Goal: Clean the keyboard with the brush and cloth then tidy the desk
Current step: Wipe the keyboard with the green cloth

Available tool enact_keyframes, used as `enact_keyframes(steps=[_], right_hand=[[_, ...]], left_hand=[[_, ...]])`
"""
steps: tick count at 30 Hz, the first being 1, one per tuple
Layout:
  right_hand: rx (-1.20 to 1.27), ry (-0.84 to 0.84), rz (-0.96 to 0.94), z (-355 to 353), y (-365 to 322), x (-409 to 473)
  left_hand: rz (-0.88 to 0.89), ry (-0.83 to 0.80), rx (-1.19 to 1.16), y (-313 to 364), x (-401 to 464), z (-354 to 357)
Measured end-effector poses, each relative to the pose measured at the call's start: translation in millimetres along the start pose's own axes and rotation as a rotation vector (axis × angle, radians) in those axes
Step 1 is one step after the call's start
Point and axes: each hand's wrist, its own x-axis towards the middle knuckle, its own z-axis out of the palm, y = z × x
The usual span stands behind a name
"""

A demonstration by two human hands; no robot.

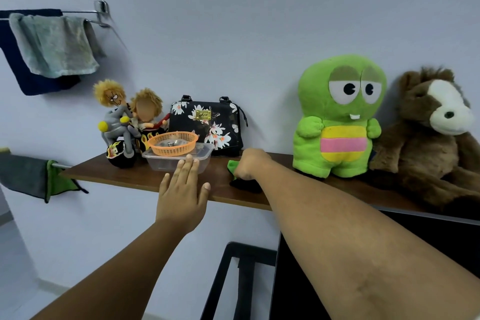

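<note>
both hands reach up to a brown wooden shelf [135, 176] fixed to a pale wall. the left hand [181, 192] is spread flat, fingers straight and close together, its fingertips [188, 163] touching the near wall of a clear plastic container [202, 154] that sits on the shelf. the right hand [250, 163] is curled into a fist around a green cloth [232, 166], which it grips down on the shelf between the container and the green plush toy [337, 117]; a dark part of the cloth [245, 186] lies under the wrist at the shelf's front edge. whether the brush is in this hand cannot be told.

an orange mesh basket [172, 144] rests on top of the container, with a small metal piece inside it. behind the basket stands a black floral bag [207, 125] against the wall. to the left of the container sit two dolls with yellow hair on a toy motorcycle [124, 125]. a brown plush animal [436, 132] leans just beside the green plush toy at the right end of the shelf.

on the wall at upper left, a metal towel rail [101, 11] carries a grey-green towel [54, 47] over a dark blue one [31, 80]. lower left, a grey and green cloth [36, 176] hangs on a second rail. below the shelf, a black frame [233, 280] and a dark panel [298, 280] show.
</note>
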Motion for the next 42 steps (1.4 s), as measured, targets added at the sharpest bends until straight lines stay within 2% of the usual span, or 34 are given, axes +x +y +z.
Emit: enact_keyframes(steps=[4, 12, 19, 24, 30, 34, 42], right_hand=[[0.082, 0.093, -0.021, -10, 7, -8], [0.559, 0.455, -0.05, -43, 46, -60], [0.725, 0.814, -0.156, -46, 116, -147], [0.803, 0.97, -0.198, -19, 166, -213], [0.821, 0.89, -0.197, 46, 213, -282], [0.798, 0.739, -0.158, 102, 237, -314], [0.694, 0.357, 0.031, 209, 271, -350]], left_hand=[[0.025, 0.016, 0.01, 6, 5, -12], [0.119, 0.106, -0.042, 56, 11, -40], [0.203, 0.129, -0.174, 129, -27, -42], [0.258, 0.122, -0.229, 176, -77, -33], [0.248, 0.089, -0.297, 206, -153, -11], [0.195, 0.036, -0.329, 208, -202, 9], [0.082, -0.298, -0.275, 185, -289, 66]])
